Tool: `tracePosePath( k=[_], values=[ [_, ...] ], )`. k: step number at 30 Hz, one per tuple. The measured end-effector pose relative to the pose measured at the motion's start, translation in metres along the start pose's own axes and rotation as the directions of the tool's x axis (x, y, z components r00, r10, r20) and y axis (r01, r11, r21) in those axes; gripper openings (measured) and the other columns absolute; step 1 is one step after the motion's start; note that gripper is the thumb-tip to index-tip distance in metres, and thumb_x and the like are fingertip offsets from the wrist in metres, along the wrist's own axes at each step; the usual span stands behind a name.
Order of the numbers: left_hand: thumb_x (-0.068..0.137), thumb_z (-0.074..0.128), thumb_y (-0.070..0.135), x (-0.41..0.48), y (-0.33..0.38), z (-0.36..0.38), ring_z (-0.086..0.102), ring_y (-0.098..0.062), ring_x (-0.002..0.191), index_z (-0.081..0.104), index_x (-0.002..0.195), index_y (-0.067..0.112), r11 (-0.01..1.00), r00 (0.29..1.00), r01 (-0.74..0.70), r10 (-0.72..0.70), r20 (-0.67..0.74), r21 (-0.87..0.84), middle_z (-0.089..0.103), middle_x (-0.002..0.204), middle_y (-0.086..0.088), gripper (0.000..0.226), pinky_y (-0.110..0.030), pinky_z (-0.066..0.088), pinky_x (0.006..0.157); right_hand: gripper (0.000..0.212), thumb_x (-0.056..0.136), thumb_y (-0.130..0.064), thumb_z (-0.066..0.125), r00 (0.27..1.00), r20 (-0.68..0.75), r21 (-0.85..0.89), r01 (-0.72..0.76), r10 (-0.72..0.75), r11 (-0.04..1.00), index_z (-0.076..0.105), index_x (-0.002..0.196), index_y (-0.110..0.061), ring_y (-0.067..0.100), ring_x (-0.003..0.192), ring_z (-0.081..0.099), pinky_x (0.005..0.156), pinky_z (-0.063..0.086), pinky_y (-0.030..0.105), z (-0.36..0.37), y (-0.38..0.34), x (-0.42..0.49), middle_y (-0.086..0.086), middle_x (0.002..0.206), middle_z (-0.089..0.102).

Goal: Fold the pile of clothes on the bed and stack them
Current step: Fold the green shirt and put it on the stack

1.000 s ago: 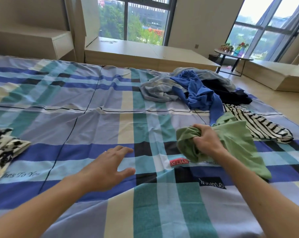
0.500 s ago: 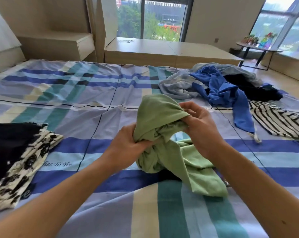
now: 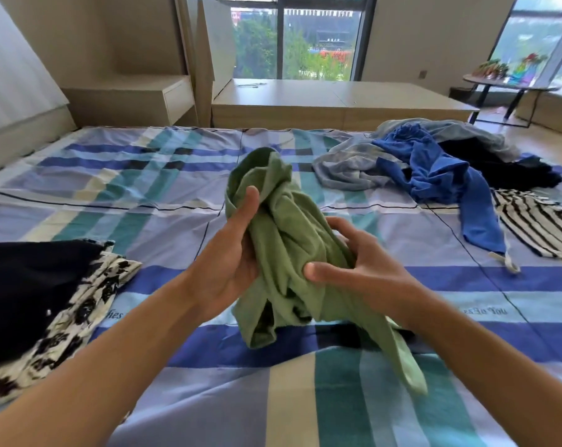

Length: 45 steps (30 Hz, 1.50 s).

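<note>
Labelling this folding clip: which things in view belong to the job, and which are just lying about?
Job: green garment, gripped by left hand and right hand; pile: blue garment, grey garment, dark garment, striped garment; at left: black cloth, patterned cloth; bed.
Lying about: side table, wooden platform, cabinet.

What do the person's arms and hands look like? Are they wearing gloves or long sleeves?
No gloves and no sleeves in view. The left hand and right hand are bare, with no rings showing. The left forearm and right forearm are bare right to the picture's edge, with no watch or bracelet.
</note>
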<state>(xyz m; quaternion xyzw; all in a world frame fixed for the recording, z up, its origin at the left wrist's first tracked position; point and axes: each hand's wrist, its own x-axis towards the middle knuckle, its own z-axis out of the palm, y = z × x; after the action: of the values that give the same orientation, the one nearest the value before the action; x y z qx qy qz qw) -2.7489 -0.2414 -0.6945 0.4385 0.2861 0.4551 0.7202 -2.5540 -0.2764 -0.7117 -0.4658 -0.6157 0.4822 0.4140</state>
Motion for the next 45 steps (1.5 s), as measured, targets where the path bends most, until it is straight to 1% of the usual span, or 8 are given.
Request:
tracePosePath(
  k=[11, 15, 19, 27, 33, 36, 39, 45],
  values=[
    [0.083, 0.077, 0.009, -0.001, -0.036, -0.005, 0.066, -0.001, 0.109, 0.06, 0.118, 0.031, 0.734, 0.976, -0.202, 0.209, 0.068, 0.649, 0.073, 0.112, 0.015, 0.045, -0.021, 0.051, 0.093, 0.016, 0.083, -0.028, 0.073, 0.989, -0.133, 0.23, -0.034, 0.066, 0.973, 0.063, 0.089, -0.018, 0.017, 0.077, 0.062, 0.073, 0.053, 0.033, -0.023, -0.005, 0.001, 0.004, 0.083, 0.065],
    [0.08, 0.066, 0.013, -0.009, -0.041, 0.004, 0.062, 0.004, 0.105, 0.061, 0.105, 0.033, 0.374, 0.911, -0.41, 0.195, 0.362, 0.832, 0.066, 0.107, 0.021, 0.033, -0.017, 0.048, 0.091, 0.064, 0.052, -0.079, 0.077, 0.976, 0.002, 0.241, -0.212, 0.217, 0.947, 0.074, 0.095, -0.031, 0.027, 0.093, 0.066, 0.087, 0.048, 0.043, -0.04, -0.002, 0.003, 0.008, 0.101, 0.074],
    [0.075, 0.06, 0.028, -0.02, -0.064, 0.013, 0.062, -0.027, 0.095, 0.051, 0.086, 0.028, 0.002, 0.825, -0.562, -0.07, 0.56, 0.827, 0.067, 0.098, 0.0, 0.014, -0.029, 0.049, 0.078, 0.065, 0.057, -0.066, 0.082, 0.95, 0.118, 0.069, -0.299, 0.29, 0.952, 0.071, 0.112, -0.034, 0.019, 0.096, 0.071, 0.088, 0.053, 0.034, -0.029, 0.005, 0.003, 0.009, 0.111, 0.075],
    [0.07, 0.082, 0.043, -0.018, -0.05, -0.004, 0.049, 0.009, 0.097, 0.033, 0.126, 0.046, 0.229, 0.892, -0.392, -0.142, 0.429, 0.891, 0.044, 0.112, 0.037, 0.074, -0.008, 0.036, 0.08, 0.03, 0.083, 0.008, 0.061, 0.966, -0.156, 0.192, -0.177, 0.208, 0.965, 0.075, 0.104, -0.008, 0.023, 0.072, 0.063, 0.059, 0.055, 0.022, -0.055, 0.013, 0.005, 0.017, 0.088, 0.068],
    [0.047, 0.078, 0.08, -0.007, -0.056, -0.044, 0.041, -0.006, 0.113, 0.036, 0.123, 0.039, -0.171, 0.905, -0.235, -0.397, 0.152, 0.957, 0.037, 0.115, 0.023, 0.096, -0.033, 0.041, 0.104, 0.06, 0.075, 0.023, 0.05, 0.937, -0.141, -0.093, -0.332, 0.318, 0.939, 0.061, 0.119, -0.017, 0.028, 0.074, 0.051, 0.062, 0.042, 0.035, -0.088, 0.042, 0.008, 0.019, 0.09, 0.058],
    [0.048, 0.081, 0.074, -0.005, -0.062, -0.06, 0.027, -0.015, 0.137, 0.031, 0.145, 0.035, -0.342, 0.884, -0.242, -0.464, 0.061, 0.908, 0.029, 0.14, 0.012, 0.116, -0.039, 0.03, 0.116, 0.056, 0.083, 0.011, 0.049, 0.846, -0.128, -0.535, -0.498, 0.517, 0.683, 0.053, 0.128, -0.022, 0.023, 0.07, 0.054, 0.059, 0.045, 0.032, -0.092, 0.064, 0.007, 0.012, 0.092, 0.06],
    [0.069, 0.075, 0.045, -0.001, -0.063, -0.067, 0.011, -0.025, 0.147, 0.029, 0.146, 0.035, -0.494, 0.957, -0.179, -0.287, 0.034, 0.851, 0.01, 0.157, 0.002, 0.091, -0.047, 0.031, 0.114, 0.022, 0.088, -0.006, 0.051, 0.808, -0.134, -0.617, -0.522, 0.574, 0.59, 0.066, 0.104, -0.008, 0.021, 0.066, 0.052, 0.06, 0.045, 0.033, -0.093, 0.076, 0.009, 0.009, 0.082, 0.059],
    [0.084, 0.049, 0.021, 0.002, -0.071, -0.086, 0.058, -0.028, 0.102, 0.049, 0.104, 0.038, -0.227, 0.979, 0.102, -0.15, -0.138, 0.969, 0.062, 0.114, 0.0, 0.026, -0.037, 0.049, 0.083, 0.036, 0.088, -0.041, 0.073, 0.852, -0.314, -0.369, -0.515, 0.418, 0.774, 0.066, 0.099, -0.007, 0.016, 0.071, 0.056, 0.06, 0.044, 0.026, -0.083, 0.083, 0.015, 0.004, 0.082, 0.063]
  ],
)
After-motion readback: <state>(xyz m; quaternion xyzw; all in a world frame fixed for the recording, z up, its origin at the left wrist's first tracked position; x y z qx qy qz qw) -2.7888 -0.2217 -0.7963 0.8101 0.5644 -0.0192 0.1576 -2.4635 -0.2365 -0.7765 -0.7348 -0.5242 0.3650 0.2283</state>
